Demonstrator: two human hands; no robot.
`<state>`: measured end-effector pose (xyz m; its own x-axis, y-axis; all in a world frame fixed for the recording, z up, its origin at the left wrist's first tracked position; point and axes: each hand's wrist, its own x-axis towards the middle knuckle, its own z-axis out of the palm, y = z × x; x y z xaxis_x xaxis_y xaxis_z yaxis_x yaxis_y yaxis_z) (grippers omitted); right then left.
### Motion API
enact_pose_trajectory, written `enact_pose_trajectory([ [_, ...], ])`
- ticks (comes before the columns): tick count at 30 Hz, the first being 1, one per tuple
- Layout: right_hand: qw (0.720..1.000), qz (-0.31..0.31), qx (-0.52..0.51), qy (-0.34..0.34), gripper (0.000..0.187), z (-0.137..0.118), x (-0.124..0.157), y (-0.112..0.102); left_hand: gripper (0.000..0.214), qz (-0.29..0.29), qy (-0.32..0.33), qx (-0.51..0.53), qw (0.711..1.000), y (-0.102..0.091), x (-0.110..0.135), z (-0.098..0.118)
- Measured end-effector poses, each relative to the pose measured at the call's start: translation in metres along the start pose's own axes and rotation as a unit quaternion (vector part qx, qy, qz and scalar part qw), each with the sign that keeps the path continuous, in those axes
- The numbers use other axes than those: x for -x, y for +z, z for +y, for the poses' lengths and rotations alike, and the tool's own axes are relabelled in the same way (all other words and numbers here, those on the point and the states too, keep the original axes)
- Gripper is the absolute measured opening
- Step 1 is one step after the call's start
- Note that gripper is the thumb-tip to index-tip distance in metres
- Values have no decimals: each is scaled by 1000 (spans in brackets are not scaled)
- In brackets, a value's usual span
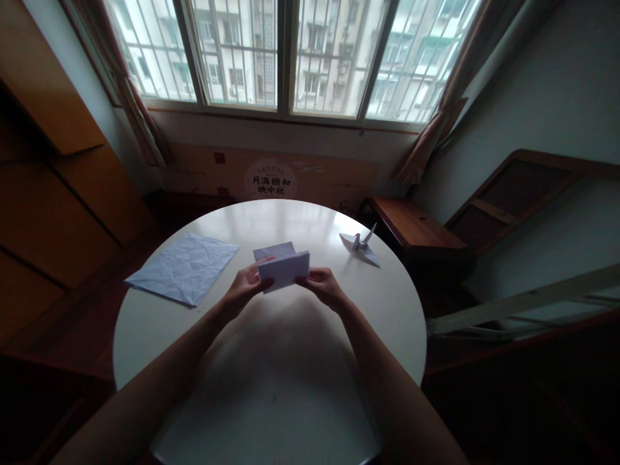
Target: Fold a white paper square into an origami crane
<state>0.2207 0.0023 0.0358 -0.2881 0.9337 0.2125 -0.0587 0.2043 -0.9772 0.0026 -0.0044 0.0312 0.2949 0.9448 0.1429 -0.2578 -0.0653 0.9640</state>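
Observation:
Between my two hands is a folded sheet of paper point(285, 271), pale bluish white, with one flap standing up toward me and another part spread behind it. My left hand point(246, 284) grips its left side, the thumb on the near face and the fingers partly hidden behind. At the lower right corner my right hand point(323, 284) pinches the paper between thumb and fingers. A creased sheet of paper point(186, 268) lies flat on the left of the white round table point(290, 413). On the right side rests a folded paper crane point(361, 245) with its wings spread.
Beyond the table, a printed cardboard panel point(314, 171) stands under the barred window point(242, 51). A low wooden bench point(411, 223) is at the right, and wooden cabinets point(62, 194) line the left. Curtains point(138, 116) hang beside the window.

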Motion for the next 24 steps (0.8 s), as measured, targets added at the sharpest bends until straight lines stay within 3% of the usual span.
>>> enact_pose_trajectory([
  [7,998,18,59,1,47,4,-1,-1,53,50,14,-49,997,3,0,3],
  [15,993,106,26,-38,41,6,-5,1,46,24,-22,-64,997,5,2,5],
  [19,991,120,13,-49,37,3,-4,1,55,11,-24,-64,998,6,2,7],
  [22,993,113,10,-40,37,2,-3,2,78,57,4,-55,997,5,1,8],
  [24,993,111,19,-32,37,2,-2,3,73,98,14,-70,993,3,-1,7],
])
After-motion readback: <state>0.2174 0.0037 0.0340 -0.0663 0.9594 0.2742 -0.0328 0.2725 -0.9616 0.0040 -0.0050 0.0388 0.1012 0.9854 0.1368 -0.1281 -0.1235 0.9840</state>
